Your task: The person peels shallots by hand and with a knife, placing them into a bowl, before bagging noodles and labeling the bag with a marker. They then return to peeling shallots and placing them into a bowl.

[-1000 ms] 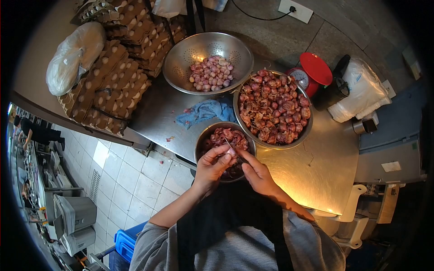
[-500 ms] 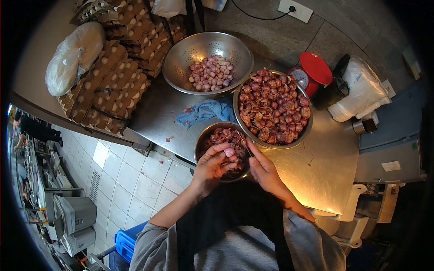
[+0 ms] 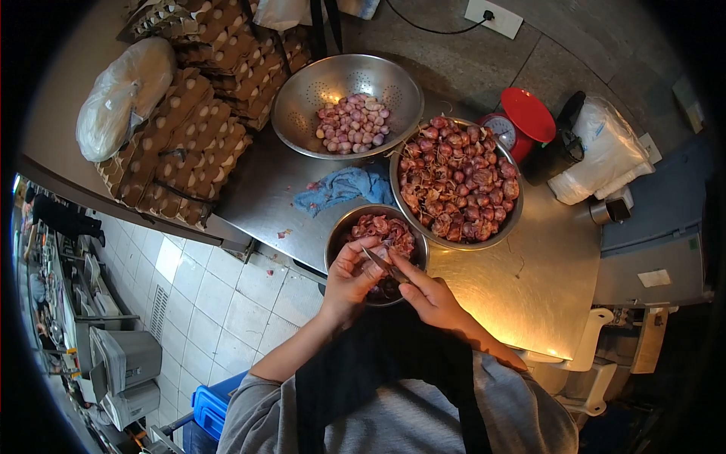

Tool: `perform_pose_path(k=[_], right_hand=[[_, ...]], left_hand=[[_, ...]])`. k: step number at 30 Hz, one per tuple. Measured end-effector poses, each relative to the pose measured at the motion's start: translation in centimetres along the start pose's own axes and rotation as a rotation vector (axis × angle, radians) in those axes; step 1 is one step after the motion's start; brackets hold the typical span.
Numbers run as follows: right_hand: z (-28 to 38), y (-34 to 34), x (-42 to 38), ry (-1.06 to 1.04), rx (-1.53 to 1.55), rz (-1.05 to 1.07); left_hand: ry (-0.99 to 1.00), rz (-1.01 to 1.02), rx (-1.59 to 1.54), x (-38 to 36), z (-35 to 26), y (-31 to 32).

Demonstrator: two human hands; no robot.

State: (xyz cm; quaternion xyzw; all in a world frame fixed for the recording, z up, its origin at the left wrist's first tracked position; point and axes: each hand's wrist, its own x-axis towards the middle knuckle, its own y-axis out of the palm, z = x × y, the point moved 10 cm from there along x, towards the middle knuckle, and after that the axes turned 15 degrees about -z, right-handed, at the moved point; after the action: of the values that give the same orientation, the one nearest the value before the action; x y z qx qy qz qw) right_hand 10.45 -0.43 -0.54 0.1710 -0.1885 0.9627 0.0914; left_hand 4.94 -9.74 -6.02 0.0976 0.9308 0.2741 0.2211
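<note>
My left hand (image 3: 349, 278) is closed on a small pinkish shallot (image 3: 381, 253), mostly hidden by the fingers and blade. In my right hand (image 3: 435, 300) is a small knife (image 3: 387, 266), its blade slanting up and left against the shallot. Both hands are over a steel bowl (image 3: 330, 244) that contains reddish peelings (image 3: 384, 227). Behind it to the right, a larger steel bowl (image 3: 396, 198) is heaped with unpeeled shallots (image 3: 465, 178). Farther back, peeled shallots (image 3: 352, 125) lie in a steel colander (image 3: 291, 106).
A blue cloth (image 3: 340, 188) lies on the steel table (image 3: 529, 280). Egg trays (image 3: 178, 144) are stacked at left, topped by a plastic bag (image 3: 125, 98). A red scale (image 3: 525, 117) stands behind the big bowl. White tiled floor (image 3: 215, 303) and a distant person (image 3: 64, 216) show at left.
My right hand has moved left and turned, bringing the knife blade across to the shallot. My left hand stays nearly in place, with the shallot now less visible.
</note>
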Motion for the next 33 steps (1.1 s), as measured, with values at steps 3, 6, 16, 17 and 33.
perform_pose_path(k=[3, 6, 16, 17, 33], right_hand=[[-0.8, 0.2, -0.5, 0.154, 0.032, 0.09], [-1.5, 0.2, -0.6, 0.269, 0.141, 0.087], [-0.5, -0.1, -0.2, 0.146, 0.086, 0.033], [-0.6, -0.3, -0.1, 0.143, 0.076, 0.024], [-1.5, -0.4, -0.5, 0.3, 0.124, 0.061]], left_hand=[[0.108, 0.018, 0.069, 0.2, -0.4, -0.3], [0.103, 0.024, 0.046, 0.1, -0.3, -0.1], [0.145, 0.068, 0.047, 0.1, -0.4, -0.1], [0.129, 0.076, 0.042, 0.1, -0.2, -0.1], [-0.007, 0.068, -0.012, -0.2, 0.6, 0.4]])
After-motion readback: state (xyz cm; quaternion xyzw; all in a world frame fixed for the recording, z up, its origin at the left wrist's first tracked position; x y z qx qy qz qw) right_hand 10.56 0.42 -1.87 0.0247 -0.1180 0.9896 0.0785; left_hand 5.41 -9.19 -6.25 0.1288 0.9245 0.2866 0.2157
